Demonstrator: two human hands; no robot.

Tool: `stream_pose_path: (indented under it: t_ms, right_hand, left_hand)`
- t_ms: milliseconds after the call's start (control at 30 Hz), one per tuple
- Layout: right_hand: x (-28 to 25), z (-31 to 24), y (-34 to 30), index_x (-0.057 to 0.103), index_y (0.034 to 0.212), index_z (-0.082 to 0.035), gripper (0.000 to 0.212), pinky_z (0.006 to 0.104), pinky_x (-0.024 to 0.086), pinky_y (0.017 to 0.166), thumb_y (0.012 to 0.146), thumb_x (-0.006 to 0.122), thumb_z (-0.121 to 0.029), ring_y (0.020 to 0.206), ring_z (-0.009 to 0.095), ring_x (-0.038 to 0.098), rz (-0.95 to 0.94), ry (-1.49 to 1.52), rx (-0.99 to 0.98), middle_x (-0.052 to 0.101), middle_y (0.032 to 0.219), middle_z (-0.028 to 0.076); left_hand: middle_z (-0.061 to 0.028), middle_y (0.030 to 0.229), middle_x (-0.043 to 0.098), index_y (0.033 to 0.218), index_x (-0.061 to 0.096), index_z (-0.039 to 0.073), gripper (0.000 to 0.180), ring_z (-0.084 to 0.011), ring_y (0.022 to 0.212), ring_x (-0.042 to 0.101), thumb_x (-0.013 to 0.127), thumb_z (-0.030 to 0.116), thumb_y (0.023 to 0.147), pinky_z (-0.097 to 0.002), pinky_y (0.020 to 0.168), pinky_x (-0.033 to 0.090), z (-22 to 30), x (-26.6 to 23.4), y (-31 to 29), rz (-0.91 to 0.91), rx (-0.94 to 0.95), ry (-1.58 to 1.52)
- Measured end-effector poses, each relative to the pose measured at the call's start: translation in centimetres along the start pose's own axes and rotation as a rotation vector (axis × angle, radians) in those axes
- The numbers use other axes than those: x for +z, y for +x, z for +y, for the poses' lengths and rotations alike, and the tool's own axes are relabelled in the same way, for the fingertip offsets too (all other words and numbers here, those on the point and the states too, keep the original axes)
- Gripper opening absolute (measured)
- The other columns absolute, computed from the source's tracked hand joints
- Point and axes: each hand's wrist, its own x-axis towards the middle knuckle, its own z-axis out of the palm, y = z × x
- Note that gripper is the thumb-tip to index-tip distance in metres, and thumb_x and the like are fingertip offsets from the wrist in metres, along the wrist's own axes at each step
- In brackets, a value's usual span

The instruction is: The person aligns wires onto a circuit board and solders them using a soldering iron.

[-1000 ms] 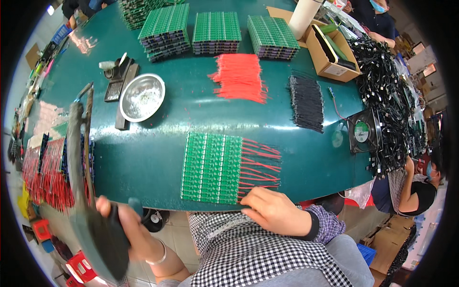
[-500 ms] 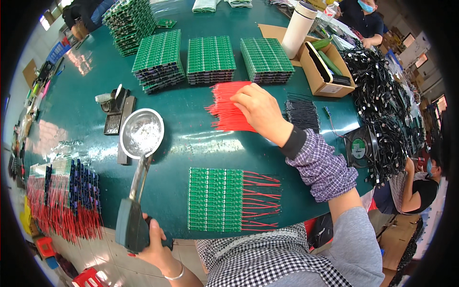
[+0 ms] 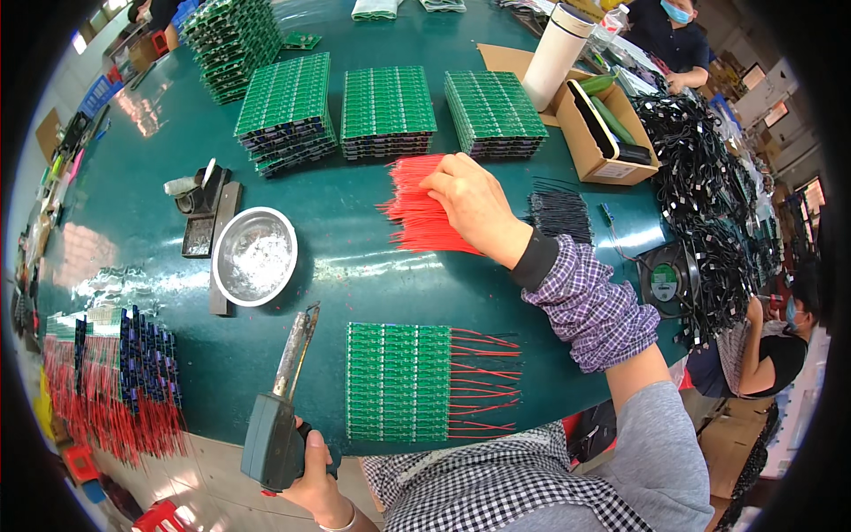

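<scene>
My left hand grips the handle of a soldering gun, its metal tip pointing up and away over the green table. Just beyond that tip stands a round metal bowl with a silvery, shiny content. My right hand rests on a bundle of red wires, thumb and fingers pinched together at its upper part; what sits between the fingertips is too small to make out. In front of me lies a green circuit board panel, with red wires and some dark ones sticking out from its right edge.
Stacks of green circuit boards line the back. Wired boards stand at left. Black wires, a fan, a cardboard box, a white flask and a heap of black cables are to the right. Co-workers sit beyond.
The soldering gun has drawn back from the bowl toward me and to the right, its tip now off the bowl. My right hand has shifted slightly left on the red wires.
</scene>
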Motion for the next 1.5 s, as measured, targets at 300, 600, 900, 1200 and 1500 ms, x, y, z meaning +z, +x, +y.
stream_pose_path:
  t_ms: [300, 600, 900, 1200, 1500]
  right_hand:
    - [-5.0, -4.6, 0.5, 0.061, 0.087, -0.002, 0.012, 0.0396, 0.055, 0.072, 0.076, 0.065, -0.001, 0.091, 0.029, 0.062, -0.189, -0.168, -0.203, 0.058, 0.092, 0.011]
    - [-4.4, -10.5, -1.5, 0.077, 0.077, -0.009, 0.006, 0.0326, 0.052, 0.066, 0.076, 0.073, -0.014, 0.085, 0.022, 0.064, -0.666, -0.613, -0.334, 0.07, 0.084, 0.006]
    - [-5.8, -9.8, -3.4, 0.061, 0.092, -0.006, 0.018, 0.0348, 0.052, 0.072, 0.076, 0.068, -0.007, 0.092, 0.027, 0.061, -0.478, -0.185, -0.214, 0.058, 0.092, 0.009]
    - [-4.9, -12.2, -8.6, 0.068, 0.1, -0.001, 0.023, 0.0324, 0.054, 0.069, 0.077, 0.07, -0.002, 0.082, 0.023, 0.062, -0.203, 0.178, -0.021, 0.062, 0.093, 0.007]
    - [-4.4, -12.4, -9.8, 0.071, 0.1, 0.004, 0.025, 0.0303, 0.055, 0.064, 0.076, 0.073, -0.002, 0.078, 0.021, 0.063, -0.136, 0.112, -0.055, 0.066, 0.093, 0.009]
  left_hand:
    - [-0.0194, 0.111, 0.07, 0.125, 0.06, -0.008, 0.045, -0.0114, 0.064, 0.057, 0.07, -0.012, 0.082, -0.0211, 0.045, 0.04, -1.0, -1.1, -0.7, -0.068, 0.06, -0.003]
    - [-0.0198, 0.113, 0.07, 0.125, 0.061, -0.008, 0.046, -0.0108, 0.063, 0.056, 0.069, -0.014, 0.081, -0.021, 0.046, 0.04, -0.4, -0.5, -1.2, -0.058, 0.034, -0.006]
    - [-0.0198, 0.112, 0.07, 0.127, 0.061, -0.007, 0.049, -0.0113, 0.062, 0.055, 0.07, -0.012, 0.079, -0.0212, 0.046, 0.041, -1.8, -2.9, -1.7, -0.054, 0.032, 0.016]
    - [-0.0193, 0.112, 0.07, 0.127, 0.061, -0.007, 0.049, -0.0131, 0.066, 0.058, 0.072, -0.011, 0.079, -0.0239, 0.05, 0.044, -2.2, -2.1, -2.9, -0.17, -0.152, 0.062]
    - [-0.0124, 0.104, 0.072, 0.117, 0.068, -0.005, 0.041, -0.0155, 0.08, 0.065, 0.08, -0.007, 0.078, -0.027, 0.067, 0.052, -1.4, -2.1, -2.6, -0.365, -0.132, 0.269]
